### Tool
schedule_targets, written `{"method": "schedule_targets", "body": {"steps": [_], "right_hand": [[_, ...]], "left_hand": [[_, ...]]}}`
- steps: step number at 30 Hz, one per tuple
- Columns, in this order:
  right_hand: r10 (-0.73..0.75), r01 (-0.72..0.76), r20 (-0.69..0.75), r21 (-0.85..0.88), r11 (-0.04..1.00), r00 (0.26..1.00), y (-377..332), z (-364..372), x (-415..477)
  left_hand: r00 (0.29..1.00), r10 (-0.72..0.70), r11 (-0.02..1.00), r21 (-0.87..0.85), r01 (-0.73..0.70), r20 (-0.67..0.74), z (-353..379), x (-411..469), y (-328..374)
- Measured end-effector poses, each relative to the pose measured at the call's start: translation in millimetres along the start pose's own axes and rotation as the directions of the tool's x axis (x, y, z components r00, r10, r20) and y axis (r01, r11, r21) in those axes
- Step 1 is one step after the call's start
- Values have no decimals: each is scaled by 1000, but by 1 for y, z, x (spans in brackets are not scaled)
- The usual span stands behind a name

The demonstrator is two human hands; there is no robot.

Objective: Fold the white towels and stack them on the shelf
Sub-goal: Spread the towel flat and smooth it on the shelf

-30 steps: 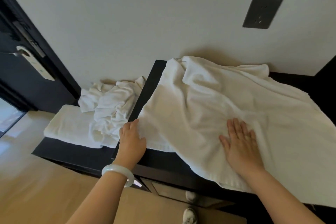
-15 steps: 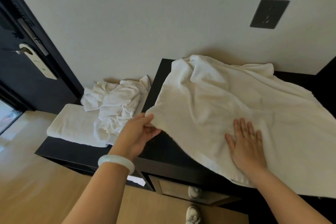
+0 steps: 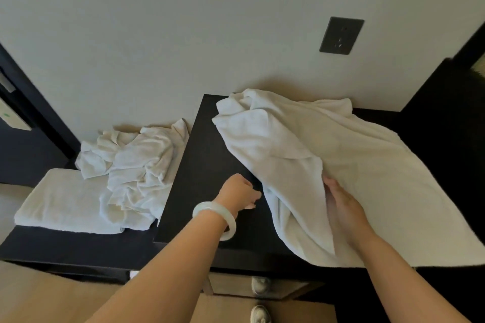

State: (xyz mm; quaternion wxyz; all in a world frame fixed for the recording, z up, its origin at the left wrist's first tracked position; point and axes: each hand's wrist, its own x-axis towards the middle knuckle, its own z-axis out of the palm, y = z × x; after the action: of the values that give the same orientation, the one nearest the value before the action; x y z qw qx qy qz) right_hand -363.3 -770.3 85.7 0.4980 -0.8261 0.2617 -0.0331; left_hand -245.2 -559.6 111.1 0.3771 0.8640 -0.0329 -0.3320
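Head view: big white towel (image 3: 341,165) is lying on dark cabinet top (image 3: 210,165), its L part doubled over toward R. L hand (image 3: 240,193) is curling at the towel's near edge; can't tell if pinching. R hand (image 3: 343,207) is resting w/ straight fingers against the flap. On lower shelf (image 3: 65,246), crumpled towels (image 3: 136,165) and folded towel (image 3: 60,202) are sitting.
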Motion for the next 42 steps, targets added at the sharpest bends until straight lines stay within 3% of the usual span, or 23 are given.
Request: {"method": "schedule_targets", "body": {"steps": [2, 3, 8, 14, 16, 19, 22, 24, 26, 29, 31, 33, 34, 36, 38, 39, 41, 42], "right_hand": [[-24, 24, -1, 85, 996, 1000, -2, -1, 2], [-61, 60, 5, 86, 994, 998, -4, 2, 1], [-63, 50, -105, -121, 991, 992, 15, 17, 18], [163, -83, -296, 265, 961, 941, 10, 10, 27], [297, -135, -327, 437, 889, 897, 5, 1, 30], [392, -154, -288, 601, 785, 874, -6, -24, 35], [291, -58, -273, 630, 774, 917, -33, -49, 37], [189, 18, -289, 588, 809, 938, -56, -59, 40], [102, 95, -294, 588, 803, 950, -76, -68, 45], [85, 242, -431, 647, 724, 898, -89, -92, 53], [117, 301, -516, 653, 695, 848, -79, -113, 54], [118, 238, -516, 570, 786, 848, -52, -123, 52], [129, 146, -473, 501, 853, 872, -36, -124, 50], [197, -44, -331, 418, 907, 923, -5, -122, 46], [228, -127, -275, 341, 931, 934, 9, -116, 43], [212, -141, -350, 218, 966, 913, 9, -112, 44], [25, -103, -497, -129, 986, 867, -5, -100, 49], [-135, 5, -470, -268, 963, 872, -16, -88, 52]], "left_hand": [[993, 119, 987, -103, -121, -25, 21, -6, 4], [983, 181, 982, -37, -183, -33, 32, -9, 7], [963, 256, 966, 47, -253, -80, 50, -15, 19], [939, 240, 955, -115, -274, -247, 30, -45, -16], [940, 207, 977, 6, -214, -272, 40, -50, -32], [829, 403, 910, 270, -316, -387, 48, -45, -33], [773, 578, 799, 375, -470, -261, 58, -34, -7], [800, 575, 738, 531, -416, -172, 71, -24, 10], [835, 504, 730, 625, -277, -219, 76, -13, 21], [873, 390, 855, 467, -225, -293, 63, -3, 25], [882, 261, 965, 128, -228, -393, 40, -8, 16], [906, 130, 969, -140, -201, -402, 21, -18, -8], [937, 77, 978, -159, -138, -341, 16, -26, -21], [981, 1, 1000, 17, 2, -193, 12, -36, -43], [968, 61, 990, 142, -27, -244, 13, -34, -42], [941, 131, 984, 157, -85, -312, 12, -31, -34], [883, 244, 966, 180, -185, -401, 13, -24, -12], [876, 264, 960, 195, -200, -404, 14, -19, 0]]}}
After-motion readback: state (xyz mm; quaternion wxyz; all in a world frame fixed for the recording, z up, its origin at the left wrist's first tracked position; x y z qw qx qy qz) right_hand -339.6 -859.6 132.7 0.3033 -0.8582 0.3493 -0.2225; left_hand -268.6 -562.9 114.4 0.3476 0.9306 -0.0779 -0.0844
